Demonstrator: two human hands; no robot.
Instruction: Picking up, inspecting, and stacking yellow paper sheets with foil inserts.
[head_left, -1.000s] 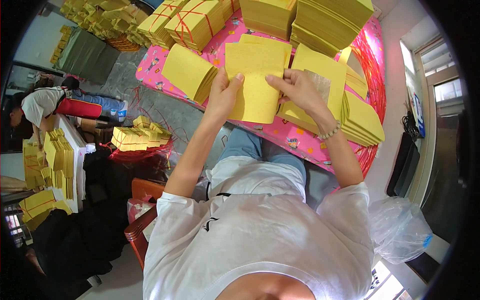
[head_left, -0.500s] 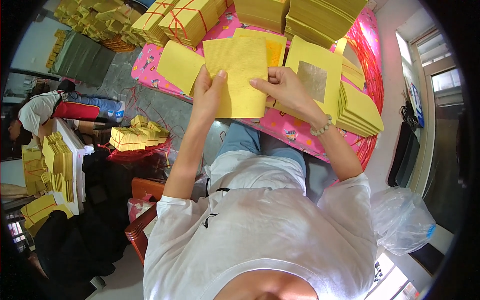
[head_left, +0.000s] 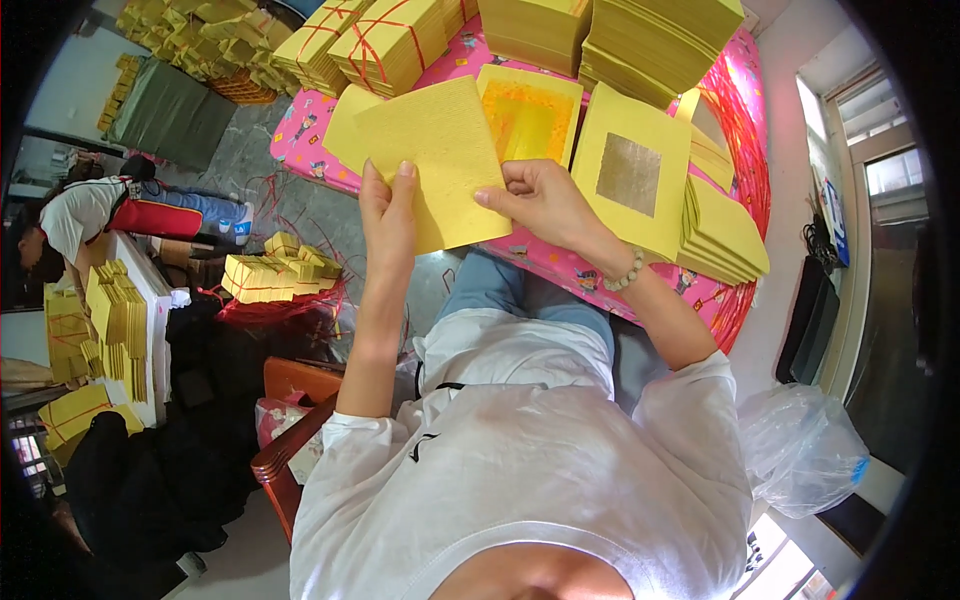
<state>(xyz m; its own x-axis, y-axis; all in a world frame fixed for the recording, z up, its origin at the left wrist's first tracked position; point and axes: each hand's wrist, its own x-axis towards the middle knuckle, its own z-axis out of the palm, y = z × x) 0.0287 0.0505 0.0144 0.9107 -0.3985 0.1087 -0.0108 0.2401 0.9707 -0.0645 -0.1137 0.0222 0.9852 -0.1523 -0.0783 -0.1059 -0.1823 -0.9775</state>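
Note:
Both my hands hold a yellow paper sheet (head_left: 440,130) above the table's near edge. My left hand (head_left: 390,205) pinches its lower left side, thumb on top. At its right edge my right hand (head_left: 545,200), with a beaded bracelet on the wrist, grips it between thumb and fingers. Whether it is one sheet or a thin stack, I cannot tell. Partly behind it lies another yellow sheet (head_left: 345,130). Just beyond my right hand is a yellow sheet with an orange-patterned middle (head_left: 530,110). To the right lies a yellow sheet with a silvery square (head_left: 628,172).
Tall stacks of yellow paper (head_left: 650,45) and red-tied bundles (head_left: 390,40) line the far side of the pink table (head_left: 300,135). Folded yellow paper (head_left: 725,230) and red strands (head_left: 750,180) lie at right. At far left another person (head_left: 90,215) bends over a white table.
The held sheet has swung left and tilted, uncovering more of the orange-patterned sheet. My left hand has moved left and slightly nearer; my right hand has shifted slightly left and nearer.

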